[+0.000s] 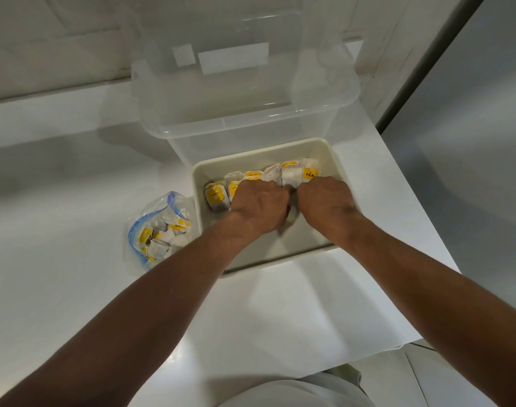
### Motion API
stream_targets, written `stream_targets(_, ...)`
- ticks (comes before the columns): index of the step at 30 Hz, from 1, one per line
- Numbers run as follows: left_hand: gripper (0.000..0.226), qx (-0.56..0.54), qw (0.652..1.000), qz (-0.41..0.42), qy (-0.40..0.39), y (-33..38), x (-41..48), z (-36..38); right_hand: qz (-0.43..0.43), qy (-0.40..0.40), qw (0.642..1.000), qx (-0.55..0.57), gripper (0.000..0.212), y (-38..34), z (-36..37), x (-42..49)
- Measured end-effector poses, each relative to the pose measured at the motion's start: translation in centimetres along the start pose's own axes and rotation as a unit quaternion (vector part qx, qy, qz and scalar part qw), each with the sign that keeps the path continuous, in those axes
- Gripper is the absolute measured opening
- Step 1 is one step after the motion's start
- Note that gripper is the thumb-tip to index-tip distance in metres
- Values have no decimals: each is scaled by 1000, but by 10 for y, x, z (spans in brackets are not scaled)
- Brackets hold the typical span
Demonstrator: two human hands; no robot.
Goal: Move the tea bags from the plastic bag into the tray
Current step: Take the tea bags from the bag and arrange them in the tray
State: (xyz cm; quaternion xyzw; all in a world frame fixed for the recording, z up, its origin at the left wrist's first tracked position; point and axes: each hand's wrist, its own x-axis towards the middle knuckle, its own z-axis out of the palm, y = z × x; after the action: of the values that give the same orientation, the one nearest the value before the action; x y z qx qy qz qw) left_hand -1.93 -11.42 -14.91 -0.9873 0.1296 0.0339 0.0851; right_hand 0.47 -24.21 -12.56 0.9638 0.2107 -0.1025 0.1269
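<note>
A cream tray stands on the white counter. A row of white tea bags with yellow tags stands along its far side. Both my hands are inside the tray, knuckles up, fingers curled down against that row. My left hand covers the row's middle and my right hand sits beside it on the right. What the fingers hold is hidden. A clear plastic bag with a blue zip edge lies left of the tray, open, with several tea bags inside.
A large clear plastic storage box stands directly behind the tray, touching it. The white counter extends to the left and front; its right edge drops off close to the tray. A wall runs behind.
</note>
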Motion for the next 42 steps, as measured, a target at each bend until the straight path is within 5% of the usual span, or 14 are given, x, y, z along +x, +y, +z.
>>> stream_targets(18, 44, -118, 991, -54, 20, -15, -23, -14, 37, 53, 989, 131, 32, 0, -24, -16)
stream_targets(42, 17, -409, 892, -185, 48, -145, -171, -17, -46, 80, 932, 352, 9, -113, -68, -61)
